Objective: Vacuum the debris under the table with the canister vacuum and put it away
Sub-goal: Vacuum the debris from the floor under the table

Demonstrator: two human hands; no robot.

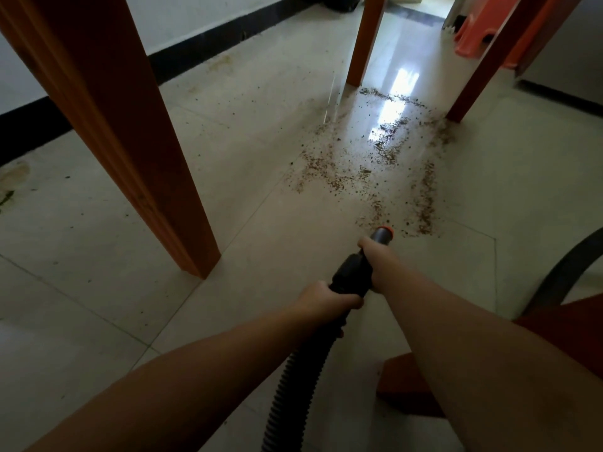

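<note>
Brown crumbly debris [375, 158] lies scattered over the pale floor tiles between the table legs. A black vacuum nozzle with an orange-ringed tip [383, 234] points at the near edge of that debris. My right hand [375, 256] grips the nozzle just behind the tip. My left hand [323, 296] grips the black handle section further back, where the ribbed black hose [293, 380] begins and runs down toward me. The canister itself is out of view.
Orange-brown table legs stand at the left [130, 141], far centre [363, 40] and far right [489, 60]. A white wall with black skirting [195, 47] runs along the left. An orange plastic stool [479, 34] sits beyond. A dark curved hose [561, 272] and reddish wood [408, 386] are at right.
</note>
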